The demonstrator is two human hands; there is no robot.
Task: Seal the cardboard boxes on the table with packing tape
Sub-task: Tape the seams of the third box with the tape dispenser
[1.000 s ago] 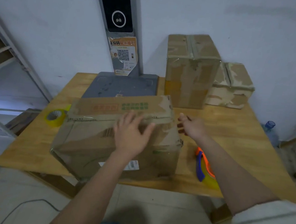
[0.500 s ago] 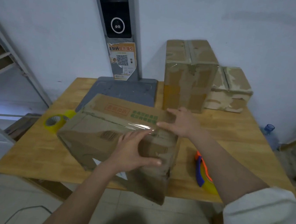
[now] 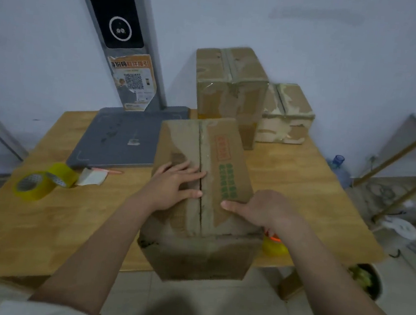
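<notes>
— Where's the worn brown cardboard box (image 3: 199, 182) with the green and red print?

— Centre of the frame, at the wooden table's (image 3: 41, 217) near edge, its open centre seam facing up. It looks stiff but scuffed and probably light — best held by the flaps on either side of the seam.

— And the hands?

— The left hand (image 3: 173, 187) presses flat on the left flap, fingers spread. The right hand (image 3: 255, 208) rests on the right flap, thumb extended; its fingers are hidden. The yellow roll of packing tape (image 3: 40, 183) lies at mid-left, untouched.
</notes>
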